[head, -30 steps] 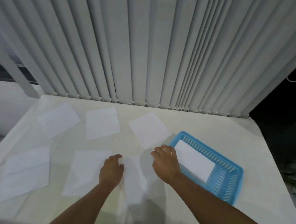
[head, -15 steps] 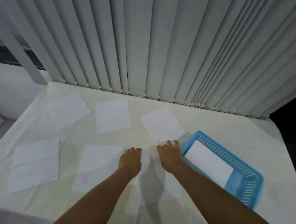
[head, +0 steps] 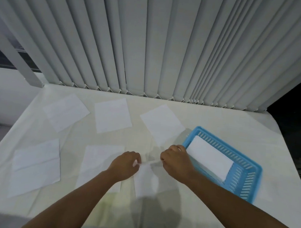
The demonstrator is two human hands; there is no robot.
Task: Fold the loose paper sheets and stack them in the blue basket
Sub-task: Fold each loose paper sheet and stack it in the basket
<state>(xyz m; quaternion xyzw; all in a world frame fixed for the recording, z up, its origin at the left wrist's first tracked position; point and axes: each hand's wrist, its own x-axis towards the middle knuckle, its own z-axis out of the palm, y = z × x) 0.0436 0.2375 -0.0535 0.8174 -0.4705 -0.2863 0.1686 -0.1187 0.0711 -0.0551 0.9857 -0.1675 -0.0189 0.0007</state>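
A white paper sheet lies in front of me, its far edge lifted off the table. My left hand pinches that edge at its left corner and my right hand pinches it at the right corner. The blue basket stands just right of my right hand, with a folded white sheet lying inside. Several loose sheets lie flat on the table: one under my left forearm, one at the near left, and three along the back, at the left, the centre and the right.
The table has a pale cloth cover. Grey vertical blinds hang along its far edge. A white post stands at the back left. Beyond the table's right edge it is dark.
Both hands have gone from pressing flat on the sheet to pinching its far edge and raising it. The view has shifted slightly, so the basket sits further right.
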